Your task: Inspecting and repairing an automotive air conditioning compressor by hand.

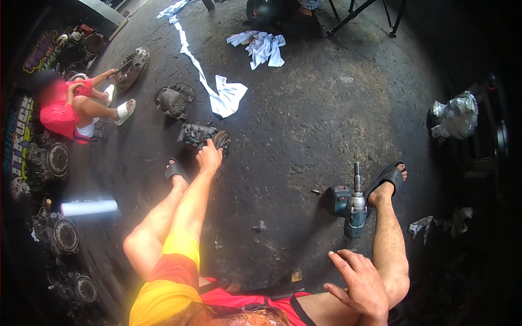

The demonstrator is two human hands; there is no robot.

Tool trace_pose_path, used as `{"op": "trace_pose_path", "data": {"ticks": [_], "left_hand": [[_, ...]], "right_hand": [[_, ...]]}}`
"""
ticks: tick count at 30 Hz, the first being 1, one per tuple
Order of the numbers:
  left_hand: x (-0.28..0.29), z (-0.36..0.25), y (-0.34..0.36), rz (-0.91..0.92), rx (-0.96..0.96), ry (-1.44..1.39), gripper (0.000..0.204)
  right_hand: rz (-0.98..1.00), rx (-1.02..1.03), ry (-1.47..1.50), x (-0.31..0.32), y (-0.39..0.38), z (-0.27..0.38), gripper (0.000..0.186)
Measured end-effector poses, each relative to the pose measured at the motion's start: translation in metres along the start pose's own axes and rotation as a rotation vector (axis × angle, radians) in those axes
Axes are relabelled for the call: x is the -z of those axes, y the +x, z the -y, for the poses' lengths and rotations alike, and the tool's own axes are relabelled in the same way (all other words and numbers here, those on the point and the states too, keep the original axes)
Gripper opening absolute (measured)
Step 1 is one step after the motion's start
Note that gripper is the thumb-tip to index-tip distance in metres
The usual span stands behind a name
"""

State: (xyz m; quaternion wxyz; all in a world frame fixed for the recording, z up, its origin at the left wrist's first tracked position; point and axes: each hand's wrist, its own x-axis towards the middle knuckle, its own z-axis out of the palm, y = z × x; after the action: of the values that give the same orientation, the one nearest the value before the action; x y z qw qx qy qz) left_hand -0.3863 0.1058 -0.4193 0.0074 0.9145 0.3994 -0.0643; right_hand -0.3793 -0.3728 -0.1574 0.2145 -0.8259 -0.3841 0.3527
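Observation:
My left hand [210, 156] reaches forward, its fingers hooked on a dark metal compressor [198, 135] at the pulley [222, 141] end, on the floor between my feet. My right hand [356, 277] hangs over my right thigh, fingers apart and holding nothing. A teal cordless impact wrench [356, 217] with a long socket stands by my right foot, beside a battery-like block [341, 198]. A small metal piece [316, 191] lies left of it. Another dark cylindrical machine part [174, 100] sits farther forward.
A person in pink [62, 111] sits at left, handling a metal housing [130, 68]. Machine parts [57, 163] and a white roll [89, 208] line the left. White cloths [228, 98] lie ahead; black metal legs [353, 16] stand behind. A foil-covered object [457, 117] is at right.

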Motion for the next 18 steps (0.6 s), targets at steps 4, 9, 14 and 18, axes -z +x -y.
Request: {"op": "trace_pose_path", "data": {"ticks": [4,9,14,18], "left_hand": [[-0.001,-0.019,-0.025,0.037,-0.101,-0.007,0.046],[-0.012,-0.032,-0.092,-0.023,-0.225,-0.041,0.047],[-0.045,-0.028,-0.187,0.068,-0.243,0.09,0.056],[-0.054,-0.025,-0.238,0.081,-0.395,0.083,0.053]], "right_hand": [[-0.053,-0.041,-0.035,-0.001,-0.005,-0.007,0.06],[-0.124,-0.034,-0.082,-0.007,-0.015,-0.004,0.057],[-0.143,0.08,-0.053,-0.031,-0.023,-0.022,0.057],[-0.12,0.034,-0.065,-0.036,-0.028,-0.025,0.058]]}}
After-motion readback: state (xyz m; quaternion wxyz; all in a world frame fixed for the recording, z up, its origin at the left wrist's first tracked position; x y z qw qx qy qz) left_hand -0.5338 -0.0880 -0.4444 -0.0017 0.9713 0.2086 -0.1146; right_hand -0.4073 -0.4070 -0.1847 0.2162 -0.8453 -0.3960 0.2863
